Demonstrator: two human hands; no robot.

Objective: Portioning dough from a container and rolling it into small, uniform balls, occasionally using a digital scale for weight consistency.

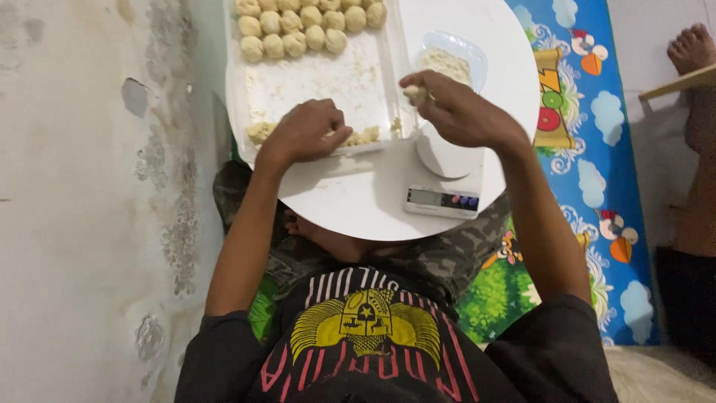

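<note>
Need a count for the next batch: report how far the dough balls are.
Done: rows of dough balls fill the tray's far end. In hand: right hand pinches a dough piece beside the scale; left hand rests on unshaped dough. Left: that dough and the tray's bare middle.

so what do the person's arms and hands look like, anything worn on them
Both arms are bare from the upper arm down, ending in short black sleeves of a printed T-shirt. The left hand and right hand are bare: no gloves, rings, watch or wristbands visible.
</note>
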